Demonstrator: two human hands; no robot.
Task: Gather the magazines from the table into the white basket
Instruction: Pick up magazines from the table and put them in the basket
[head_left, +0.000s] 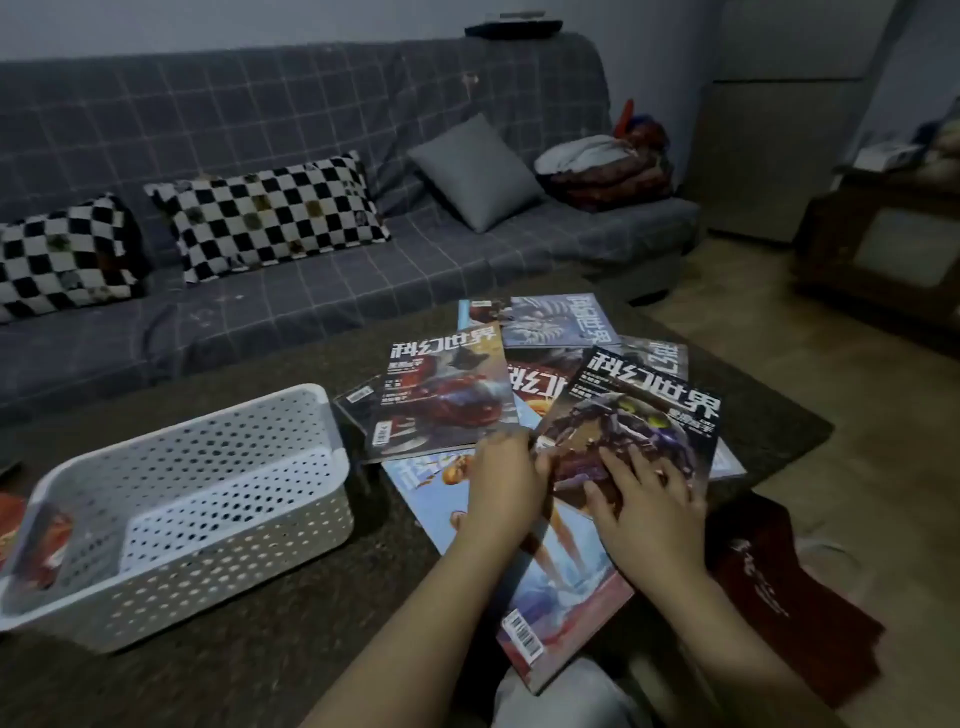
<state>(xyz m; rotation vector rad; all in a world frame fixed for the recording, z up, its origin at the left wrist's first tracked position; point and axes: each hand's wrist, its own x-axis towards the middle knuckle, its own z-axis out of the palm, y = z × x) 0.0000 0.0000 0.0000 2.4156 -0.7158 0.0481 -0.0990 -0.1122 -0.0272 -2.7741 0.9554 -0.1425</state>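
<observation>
Magazines are lying fanned on the desk, right of the white basket. Both hands, left and right, are resting spread-fingered on the purple-cover magazine, gripping nothing; squaring the pile before lifting should be helping.

The room is dim, with a cool bluish cast over everything and no light source in view. The white basket is the brightest thing, its near wall pale against the dark bench, which shows almost no surface detail. Soft shadow pools under the magazines and beside the basket's right wall. The picture is soft and grainy throughout. Wide-angle distortion bends the sofa back, and the corners darken and blur, the far right worst.
</observation>
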